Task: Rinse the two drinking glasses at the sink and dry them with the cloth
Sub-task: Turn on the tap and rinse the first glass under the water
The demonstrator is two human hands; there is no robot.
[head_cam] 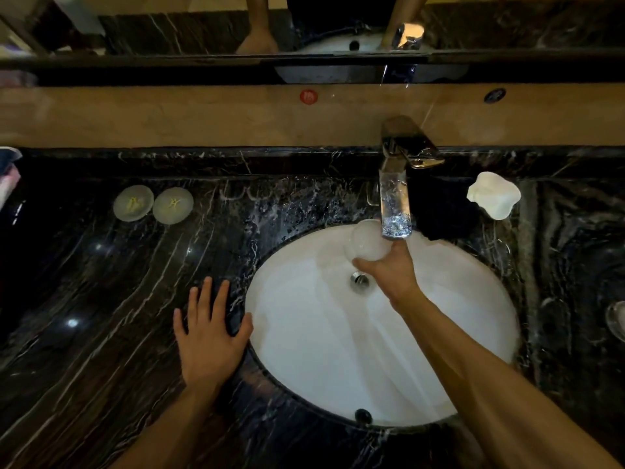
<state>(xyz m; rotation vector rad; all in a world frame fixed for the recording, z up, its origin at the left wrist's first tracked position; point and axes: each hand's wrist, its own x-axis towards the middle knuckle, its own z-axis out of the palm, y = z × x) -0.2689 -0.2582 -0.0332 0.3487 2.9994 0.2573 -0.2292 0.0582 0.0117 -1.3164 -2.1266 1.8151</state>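
Head view shows a white oval sink (pixel 439 350) set in a dark marble counter (pixel 101 299), with open counter at 9 o'clock of the basin. Left hand (pixel 209 330) lies flat, fingers spread, on the counter just beside the sink's rim. Right hand (pixel 392 269) reaches over the drain (pixel 360 280), fingers curled round a glass (pixel 365 243) held at 12 o'clock of the hand, under the tap (pixel 395 201). A white cloth (pixel 493 194) sits at 2 o'clock of the sink.
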